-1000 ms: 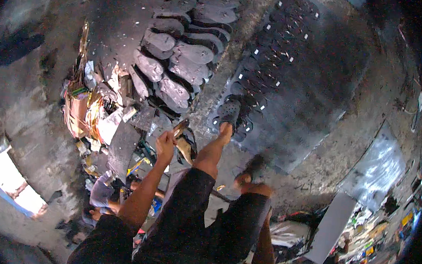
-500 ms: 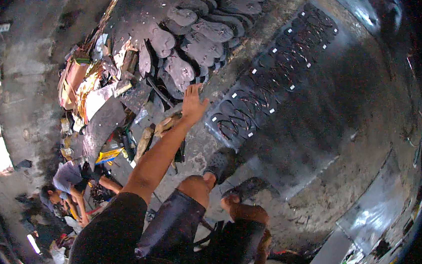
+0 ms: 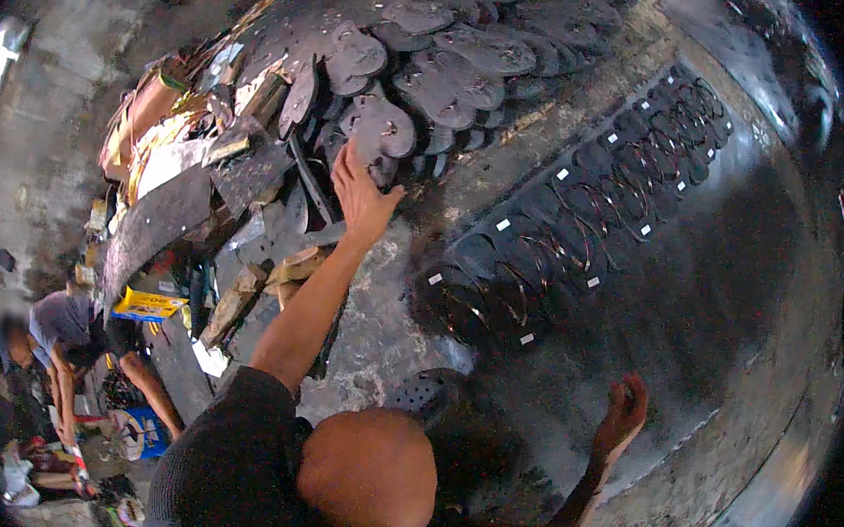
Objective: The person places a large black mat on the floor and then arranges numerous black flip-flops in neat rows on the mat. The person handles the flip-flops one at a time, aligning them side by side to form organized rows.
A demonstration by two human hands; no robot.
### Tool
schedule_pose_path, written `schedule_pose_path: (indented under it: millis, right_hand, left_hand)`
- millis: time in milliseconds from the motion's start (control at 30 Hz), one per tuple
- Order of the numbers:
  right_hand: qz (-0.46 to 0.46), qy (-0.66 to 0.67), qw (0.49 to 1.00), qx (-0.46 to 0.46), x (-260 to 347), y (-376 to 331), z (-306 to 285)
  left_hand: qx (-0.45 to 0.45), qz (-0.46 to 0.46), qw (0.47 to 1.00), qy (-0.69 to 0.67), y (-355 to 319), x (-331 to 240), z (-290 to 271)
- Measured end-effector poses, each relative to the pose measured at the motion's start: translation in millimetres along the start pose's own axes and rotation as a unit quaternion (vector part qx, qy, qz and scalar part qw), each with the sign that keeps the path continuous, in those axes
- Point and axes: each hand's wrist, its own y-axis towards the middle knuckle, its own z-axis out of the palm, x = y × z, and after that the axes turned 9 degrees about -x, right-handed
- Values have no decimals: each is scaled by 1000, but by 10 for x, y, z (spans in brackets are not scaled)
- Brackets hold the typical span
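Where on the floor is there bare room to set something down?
Bare concrete lies between the left hand and the row of dark wire rings, and around the right hand. The sole-shaped cutouts and scrap pile are crowded.

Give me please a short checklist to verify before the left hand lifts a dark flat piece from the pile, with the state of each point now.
1. Left hand reaches the pile of dark flat pieces: ok, its fingers lie on the near edge of one piece.
2. Hand closed around a piece: not ok, the fingers are spread flat.
3. Right hand free: ok, it holds nothing and hangs open over the floor.
4. Row of dark rings apart from the reaching arm: ok.
5. Which piece lies loose on top: cannot tell, they overlap.
6. Other person away from the pile: ok.
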Motion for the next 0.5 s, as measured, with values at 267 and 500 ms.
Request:
schedule_pose_path:
  millis: [267, 500]
  right_hand:
    - [0, 20, 998, 52, -213, -410, 229]
    - [27, 15, 998, 58, -48, -745, 80]
  left_hand:
    - [20, 46, 999, -9, -107, 356, -130]
    - [-71, -63, 994, 46, -475, 558, -514]
